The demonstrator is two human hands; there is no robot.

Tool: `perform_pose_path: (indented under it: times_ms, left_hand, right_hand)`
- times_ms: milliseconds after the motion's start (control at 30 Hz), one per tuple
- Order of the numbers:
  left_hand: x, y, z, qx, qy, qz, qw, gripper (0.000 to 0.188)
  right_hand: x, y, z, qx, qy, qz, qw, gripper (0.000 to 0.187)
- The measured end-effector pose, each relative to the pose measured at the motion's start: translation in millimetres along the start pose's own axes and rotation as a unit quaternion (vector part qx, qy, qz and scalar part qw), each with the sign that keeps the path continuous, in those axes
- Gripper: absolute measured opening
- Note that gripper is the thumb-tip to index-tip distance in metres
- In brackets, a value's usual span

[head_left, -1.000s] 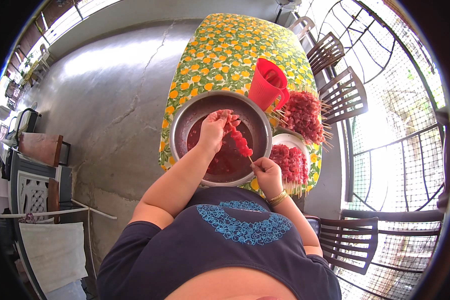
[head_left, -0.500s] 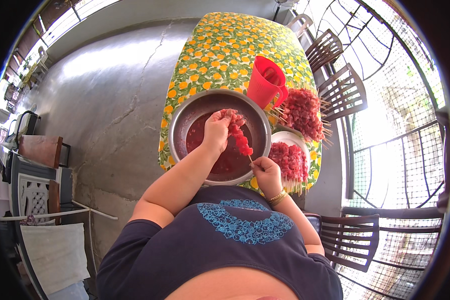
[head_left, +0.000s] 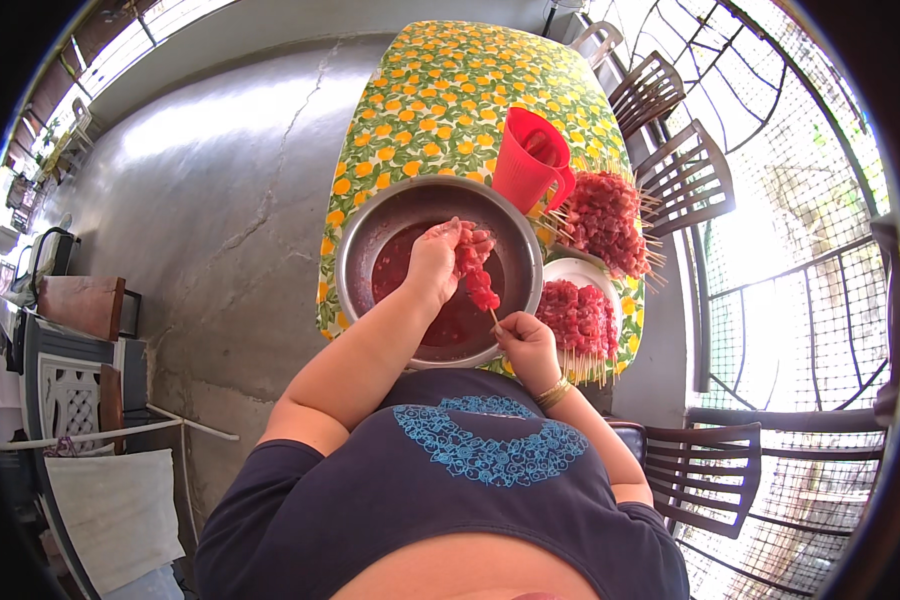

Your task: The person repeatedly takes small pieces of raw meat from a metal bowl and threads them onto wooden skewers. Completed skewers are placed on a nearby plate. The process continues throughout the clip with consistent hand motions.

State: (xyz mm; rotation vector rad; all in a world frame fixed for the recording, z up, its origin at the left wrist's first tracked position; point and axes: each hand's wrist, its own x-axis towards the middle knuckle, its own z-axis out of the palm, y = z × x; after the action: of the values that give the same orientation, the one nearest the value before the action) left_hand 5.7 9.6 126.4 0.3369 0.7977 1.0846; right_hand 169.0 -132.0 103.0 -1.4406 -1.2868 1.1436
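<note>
Over a wide metal bowl (head_left: pixel 358 232) with red liquid in it, a skewer of raw meat (head_left: pixel 480 289) is held between my two hands. My left hand (head_left: pixel 440 260) is closed around the meat at the skewer's upper end, and its fingers partly hide the pieces. At the bowl's near right rim, my right hand (head_left: pixel 528 347) pinches the bare stick end. Right of that hand, a bundle of meat skewers (head_left: pixel 577 322) lies on a white plate (head_left: pixel 592 272). Farther back sits a larger pile of meat skewers (head_left: pixel 604 222), sticks poking out both sides.
A red plastic pitcher (head_left: pixel 526 165) stands behind the bowl, beside the far skewer pile. The table wears a cloth printed with oranges and leaves (head_left: pixel 450 90). Slatted chairs (head_left: pixel 682 170) line the right side, near a metal grille. Furniture stands at the far left.
My left hand has shifted slightly down along the skewer and covers more of the meat. My right hand has moved a little up and left, still pinching the stick.
</note>
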Motion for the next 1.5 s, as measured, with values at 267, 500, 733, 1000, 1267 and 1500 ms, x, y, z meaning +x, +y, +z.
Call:
perform_pose_path:
  times_ms: [267,500,733,1000,1267,1500]
  left_hand:
    - [8.2,1.4,-2.6,0.055,0.023,0.017,0.998,0.027]
    - [4.5,-0.7,-4.2,0.054,0.024,0.02,0.998,0.027]
    - [1.7,-3.4,-1.1,0.07,0.026,0.024,0.997,0.028]
    - [-7.7,-8.5,5.4,0.042,-0.017,-0.024,0.999,0.021]
    - [-4.8,3.2,-3.2,0.057,-0.09,-0.093,0.99,0.017]
    - [-2.6,-0.8,-8.3,0.04,-0.148,-0.09,0.984,0.02]
  right_hand:
    - [-1.0,-24.0,6.4,-0.235,0.034,-0.179,0.955,0.009]
    - [0.8,-23.3,11.4,-0.234,0.027,-0.167,0.958,0.012]
    - [1.4,-21.9,13.8,-0.206,0.034,-0.134,0.969,0.012]
    - [9.4,-21.2,11.5,-0.165,0.067,-0.118,0.977,0.012]
    - [11.3,-11.5,8.1,0.004,0.031,0.006,0.999,0.011]
    - [10.4,-12.1,2.5,0.221,-0.056,0.159,0.961,0.015]
